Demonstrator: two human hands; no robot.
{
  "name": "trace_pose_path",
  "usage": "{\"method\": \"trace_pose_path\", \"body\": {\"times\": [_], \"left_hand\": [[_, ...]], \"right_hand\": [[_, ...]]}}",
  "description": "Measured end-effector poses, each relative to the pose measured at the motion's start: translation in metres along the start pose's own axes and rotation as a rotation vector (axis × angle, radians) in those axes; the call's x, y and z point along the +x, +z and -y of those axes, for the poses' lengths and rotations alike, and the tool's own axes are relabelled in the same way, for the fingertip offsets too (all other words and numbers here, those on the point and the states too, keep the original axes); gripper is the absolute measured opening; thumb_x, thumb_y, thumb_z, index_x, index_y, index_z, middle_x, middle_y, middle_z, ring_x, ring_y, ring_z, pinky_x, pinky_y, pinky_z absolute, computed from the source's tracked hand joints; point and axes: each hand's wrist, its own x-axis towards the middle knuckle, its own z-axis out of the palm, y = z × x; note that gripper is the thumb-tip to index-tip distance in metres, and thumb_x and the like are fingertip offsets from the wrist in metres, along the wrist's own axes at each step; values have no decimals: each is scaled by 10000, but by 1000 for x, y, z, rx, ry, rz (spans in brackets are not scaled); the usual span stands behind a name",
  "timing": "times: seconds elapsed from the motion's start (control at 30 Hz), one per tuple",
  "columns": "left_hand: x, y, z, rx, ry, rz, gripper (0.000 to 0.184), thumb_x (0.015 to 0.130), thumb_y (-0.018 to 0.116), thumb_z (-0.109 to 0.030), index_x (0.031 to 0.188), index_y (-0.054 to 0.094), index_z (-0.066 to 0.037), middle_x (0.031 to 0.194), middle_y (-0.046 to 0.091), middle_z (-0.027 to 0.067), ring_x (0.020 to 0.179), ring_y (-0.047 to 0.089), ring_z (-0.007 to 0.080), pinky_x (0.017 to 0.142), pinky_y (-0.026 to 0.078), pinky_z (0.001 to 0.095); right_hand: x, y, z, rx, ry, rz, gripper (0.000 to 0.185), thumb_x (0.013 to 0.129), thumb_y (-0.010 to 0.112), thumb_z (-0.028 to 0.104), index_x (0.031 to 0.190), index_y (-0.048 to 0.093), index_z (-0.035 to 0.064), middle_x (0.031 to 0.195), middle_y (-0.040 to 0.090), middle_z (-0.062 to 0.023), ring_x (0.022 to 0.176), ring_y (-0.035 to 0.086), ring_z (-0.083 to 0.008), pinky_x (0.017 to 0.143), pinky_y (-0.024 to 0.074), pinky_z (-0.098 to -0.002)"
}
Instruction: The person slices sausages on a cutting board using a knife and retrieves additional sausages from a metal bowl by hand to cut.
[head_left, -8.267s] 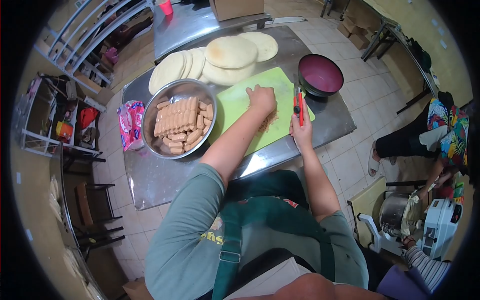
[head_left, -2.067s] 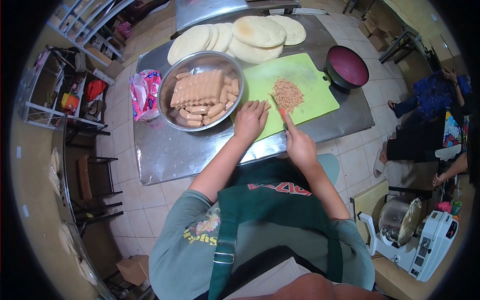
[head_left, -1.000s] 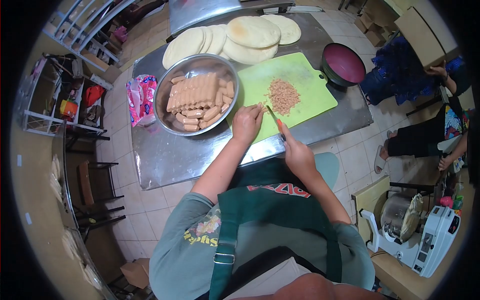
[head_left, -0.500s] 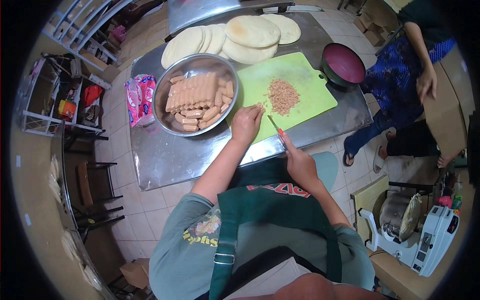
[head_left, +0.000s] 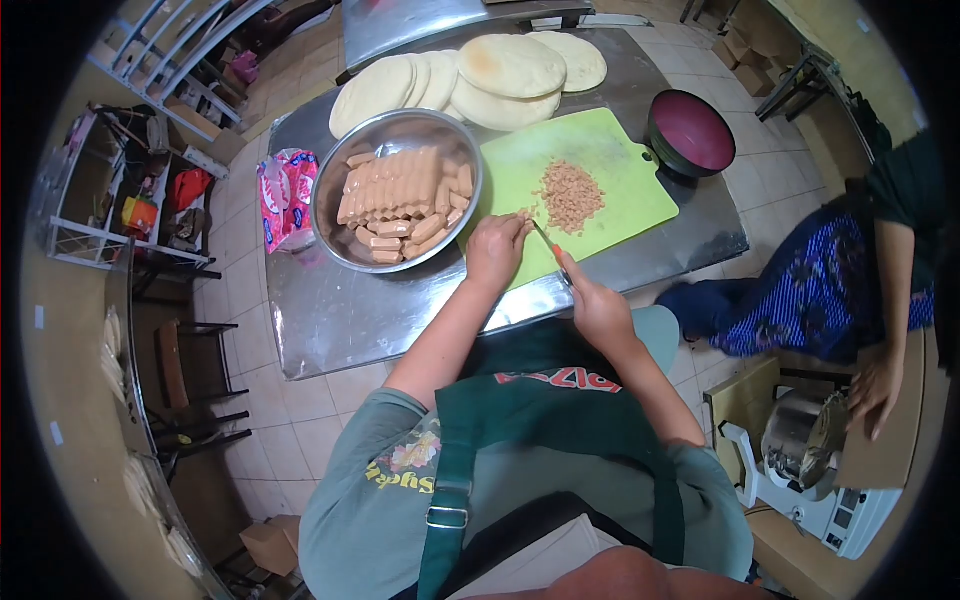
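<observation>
My left hand point(head_left: 496, 250) lies at the near left edge of the green cutting board point(head_left: 635, 205), fingers closed on a sausage whose cut end and small bits point(head_left: 530, 213) show at the fingertips. The rest of that sausage is hidden. My right hand point(head_left: 602, 312) grips a knife point(head_left: 561, 257) with a red-orange handle, its blade angled toward my left fingertips. Beyond the blade sits a heap of chopped sausage point(head_left: 572, 198). Left of the board, a steel bowl point(head_left: 322, 225) holds several sausages point(head_left: 395, 190), many neatly stacked.
Round flatbreads point(head_left: 510, 68) overlap at the back of the metal table point(head_left: 350, 325). A dark bowl with a pink inside point(head_left: 692, 135) stands right of the board. A pink packet point(head_left: 288, 200) lies at the left edge. Another person point(head_left: 800, 285) is at right, near a white machine point(head_left: 820, 505).
The knife blade has moved slightly left, closer to my left fingertips. The other person has shifted right and nearer, holding cardboard over the machine.
</observation>
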Motion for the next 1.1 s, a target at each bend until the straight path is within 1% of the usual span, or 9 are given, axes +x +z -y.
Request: {"method": "trace_pose_path", "body": {"times": [0.2, 0.27, 0.37, 0.43, 0.57, 0.7, 1.0, 1.07, 1.1], "left_hand": [[-2, 0, -1, 5, -61, 21, 142, 760, 690, -168, 844, 684, -54, 730, 636, 121, 691, 599, 291, 633, 480, 388], [-2, -1, -1, 10, -105, 36, 146, 762, 691, -173, 847, 682, -55, 716, 630, 122, 685, 598, 291, 629, 478, 391], [-1, -3, 1, 24, -48, 54, 146, 766, 690, -178, 845, 686, -56, 741, 641, 126, 700, 607, 289, 638, 483, 387], [-2, -2, 3, -5, -13, 55, 156, 792, 658, -170, 842, 687, -25, 840, 670, 110, 754, 616, 278, 676, 495, 365], [-4, -1, 3, -10, 21, 36, 156, 794, 655, -158, 850, 691, -16, 861, 672, 116, 768, 620, 276, 686, 497, 363], [-5, -1, 3, -18, 15, 24, 153, 763, 673, -115, 881, 692, -21, 867, 671, 125, 767, 622, 291, 699, 499, 370], [-6, -1, 3, 25, 3, 24, 143, 747, 676, -104, 871, 692, -35, 841, 671, 122, 747, 613, 288, 689, 495, 374], [-6, -2, 2, 34, -2, 29, 141, 746, 678, -106, 868, 691, -38, 831, 669, 121, 742, 612, 287, 684, 494, 376], [-6, -1, 2, 29, 4, 19, 139, 745, 679, -108, 865, 688, -40, 810, 664, 121, 732, 609, 290, 675, 491, 381]], "right_hand": [[-18, -9, -5, 40, -49, -78, 562, 837, 504, 117, 1377, 376, 204, 637, 594, -177, 577, 590, -361, 550, 458, -475], [-10, -15, 4, 98, 5, -67, 518, 848, 504, 112, 1353, 416, 180, 688, 601, -201, 643, 594, -382, 602, 465, -463], [7, -9, 9, 55, -5, -55, 534, 849, 505, 117, 1365, 398, 207, 690, 599, -203, 645, 593, -385, 606, 463, -467], [17, -8, 12, 43, -9, -13, 558, 848, 509, 122, 1380, 368, 214, 671, 600, -192, 640, 600, -373, 618, 470, -466], [35, -5, 15, 4, 14, 91, 588, 852, 508, 125, 1401, 326, 230, 659, 604, -186, 649, 611, -366, 646, 478, -467], [31, -3, 13, 46, 35, 102, 572, 855, 497, 120, 1394, 339, 231, 665, 604, -191, 648, 611, -368, 635, 480, -468], [-26, -7, -3, 75, -21, -56, 544, 849, 480, 94, 1372, 380, 207, 628, 586, -189, 610, 588, -377, 580, 449, -491], [-22, -14, 0, 151, 14, -26, 516, 854, 496, 90, 1356, 407, 166, 765, 610, -230, 686, 595, -397, 614, 461, -472], [-18, -12, 0, 152, 13, -27, 516, 854, 496, 90, 1356, 407, 166, 765, 610, -230, 686, 595, -397, 614, 461, -472]]}}
